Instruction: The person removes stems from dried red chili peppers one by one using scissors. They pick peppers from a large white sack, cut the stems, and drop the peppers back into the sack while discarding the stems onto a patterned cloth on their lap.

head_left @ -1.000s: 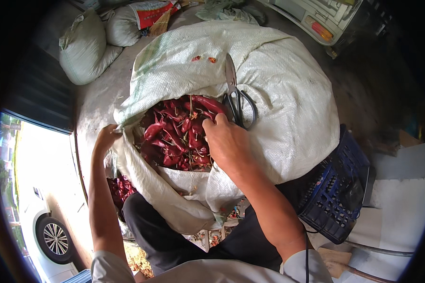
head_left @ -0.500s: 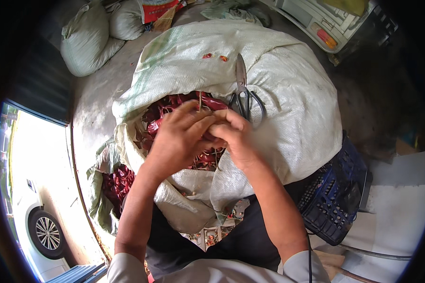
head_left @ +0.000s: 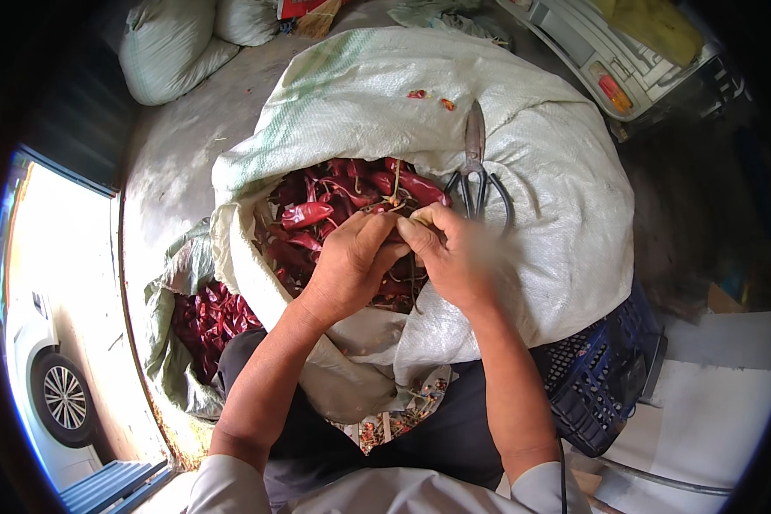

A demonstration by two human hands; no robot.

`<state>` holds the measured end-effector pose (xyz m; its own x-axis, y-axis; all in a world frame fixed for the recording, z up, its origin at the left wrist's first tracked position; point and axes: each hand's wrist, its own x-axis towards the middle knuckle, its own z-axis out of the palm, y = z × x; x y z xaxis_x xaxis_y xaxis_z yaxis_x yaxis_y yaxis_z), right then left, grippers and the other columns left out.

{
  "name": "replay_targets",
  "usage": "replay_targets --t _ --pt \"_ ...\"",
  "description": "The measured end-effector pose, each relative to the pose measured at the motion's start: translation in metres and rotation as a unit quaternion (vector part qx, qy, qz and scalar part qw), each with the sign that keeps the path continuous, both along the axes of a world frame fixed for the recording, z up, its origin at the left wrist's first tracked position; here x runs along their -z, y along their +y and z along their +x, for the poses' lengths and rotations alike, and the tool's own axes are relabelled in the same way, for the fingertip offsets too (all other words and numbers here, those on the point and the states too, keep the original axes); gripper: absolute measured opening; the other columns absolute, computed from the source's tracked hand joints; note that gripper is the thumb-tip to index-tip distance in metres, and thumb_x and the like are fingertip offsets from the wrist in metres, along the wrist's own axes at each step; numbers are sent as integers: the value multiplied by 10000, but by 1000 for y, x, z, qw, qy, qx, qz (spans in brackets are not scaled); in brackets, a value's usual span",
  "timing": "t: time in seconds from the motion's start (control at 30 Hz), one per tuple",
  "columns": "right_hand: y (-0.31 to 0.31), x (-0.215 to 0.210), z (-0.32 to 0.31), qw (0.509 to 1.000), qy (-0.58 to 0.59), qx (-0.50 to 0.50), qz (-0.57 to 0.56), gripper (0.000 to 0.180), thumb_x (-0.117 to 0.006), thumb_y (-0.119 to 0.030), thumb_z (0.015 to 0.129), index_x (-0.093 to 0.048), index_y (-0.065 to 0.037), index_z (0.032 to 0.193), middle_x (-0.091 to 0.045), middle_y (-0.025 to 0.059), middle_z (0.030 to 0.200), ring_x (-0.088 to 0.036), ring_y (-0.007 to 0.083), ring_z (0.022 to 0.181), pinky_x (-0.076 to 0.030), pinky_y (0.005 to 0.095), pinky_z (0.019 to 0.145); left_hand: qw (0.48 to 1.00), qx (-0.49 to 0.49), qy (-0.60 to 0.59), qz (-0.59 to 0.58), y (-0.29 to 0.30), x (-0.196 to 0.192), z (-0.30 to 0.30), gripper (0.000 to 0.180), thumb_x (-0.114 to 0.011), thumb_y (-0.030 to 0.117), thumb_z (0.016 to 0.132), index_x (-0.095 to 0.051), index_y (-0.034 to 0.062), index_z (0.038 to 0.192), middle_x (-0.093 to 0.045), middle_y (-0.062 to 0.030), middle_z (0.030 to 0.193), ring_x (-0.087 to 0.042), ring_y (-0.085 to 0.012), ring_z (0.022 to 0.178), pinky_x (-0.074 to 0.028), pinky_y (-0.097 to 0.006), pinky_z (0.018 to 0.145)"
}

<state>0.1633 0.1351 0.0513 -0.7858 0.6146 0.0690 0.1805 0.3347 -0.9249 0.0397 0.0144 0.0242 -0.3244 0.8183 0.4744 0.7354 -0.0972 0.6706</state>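
Holding left hand (head_left: 351, 270) and right hand (head_left: 454, 259) together over the open mouth of a large white woven sack (head_left: 565, 223), just above a heap of dried red chilies (head_left: 304, 214). Curled inward on both sides, with thumbs and forefingers meeting tip to tip in a close pinch. Cannot tell for certain what chili or stalk, if any, lies between the fingertips: mostly hidden behind knuckles and thumbs.

Looks, by judgement, like a fine 2-handed step: working at something small with the fingertips, rather than scooping or reaching deep. Seems mid-action, with neither hand spread or let go.

Calls next, most likely, for a steady hold on the left and a small, controlled pull or twist on the right, then for parting the fingertips without spilling over the sack's folded rim. Worth minding also: black-handled scissors (head_left: 475, 163), lying open-handled on top of the sack just beyond the right hand, near enough to snag a knuckle on a wide sweep.

Loose inside the sack, below and beyond the fingers: the chilies, jumbled with thin pale stalks. Near the scissors, on the sack's upper surface: 2 small red-orange scraps (head_left: 431, 98). To the left, by the knee: a greenish sack (head_left: 160, 338), also open, with more red chilies (head_left: 210, 325) inside. To the right, partly under the white sack's edge: a blue plastic crate (head_left: 604, 377).
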Motion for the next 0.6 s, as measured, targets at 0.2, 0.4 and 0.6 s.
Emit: replay_targets --t 0.2,0.4,0.6 --pt "0 4 2 969 47 -9 240 174 -661 -183 916 -618 -28 848 -636 102 735 -642 321 651 -493 403 549 996 1 87 -19 0 3 0 317 -695 22 788 -560 -12 1073 -581 -168 851 -593 -372 784 -479 -434 707" --pt "-14 10 -5 922 102 41 371 93 -624 -115 898 -558 -60 860 -564 108 731 -608 324 664 -494 445 563 994 -67 68 -48 -3 -1 8 188 -660 47 810 -543 14 954 -587 -171 736 -612 -402 694 -487 -461 592" --pt "-29 13 -19 971 191 136 -42 215 -602 -165 969 -593 17 853 -655 126 709 -641 199 631 -487 344 571 979 -39 -202 -9 3 -15 20 95 -604 69 951 -548 1 987 -596 -81 738 -588 -207 635 -446 -319 577"
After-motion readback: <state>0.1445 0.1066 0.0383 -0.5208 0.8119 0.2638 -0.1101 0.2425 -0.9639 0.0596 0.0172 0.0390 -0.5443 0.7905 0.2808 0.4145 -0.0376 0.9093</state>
